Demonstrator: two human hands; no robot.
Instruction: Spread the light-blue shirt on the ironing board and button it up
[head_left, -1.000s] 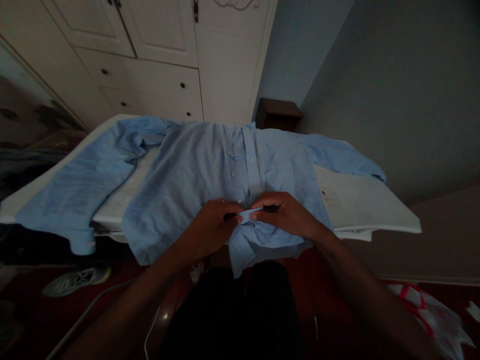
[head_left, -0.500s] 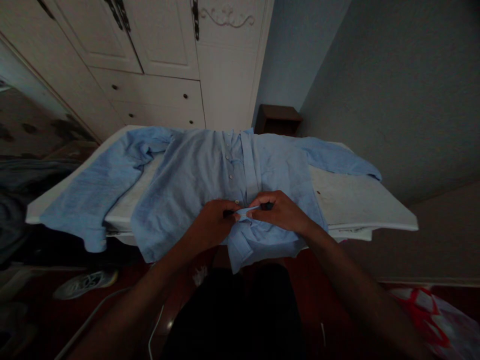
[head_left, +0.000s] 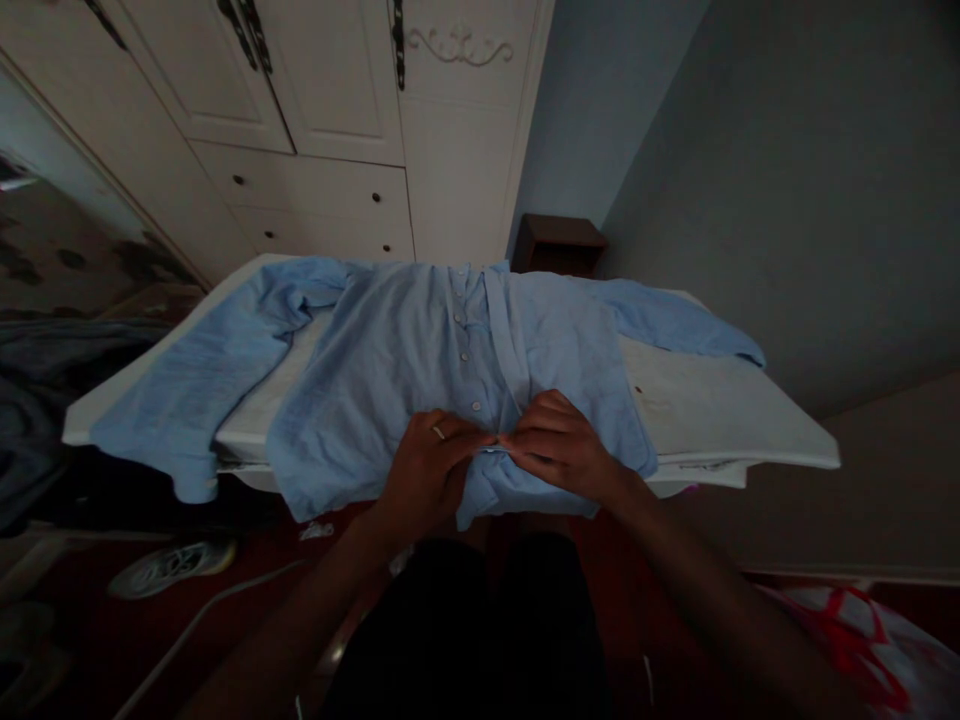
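A light blue button-up shirt (head_left: 367, 350) lies spread on a white-covered ironing board (head_left: 712, 410), its sleeves stretched to both sides. White buttons run down the front strip, and the shirt lies open there in its upper part. My left hand (head_left: 431, 465), with a ring on one finger, pinches the shirt's front edge low down, near the board's close side. Opposite it, my right hand (head_left: 559, 445) pinches the same edge, fingertips touching or almost touching the left ones. Whether a button sits between the fingertips is hidden. The lower hem hangs over the board's near edge.
Beyond the board stand a white wardrobe (head_left: 330, 90) with drawers and a small brown cabinet (head_left: 562, 240). On the red floor are a shoe (head_left: 172, 568), a cable (head_left: 202, 610) and a bag with red handles (head_left: 862, 640). Dark clothes (head_left: 45, 400) lie at left.
My hands have drawn together at the shirt's front edge, and the fingers have closed tighter. The fabric between them has turned, and the loose front flap below hangs less far down.
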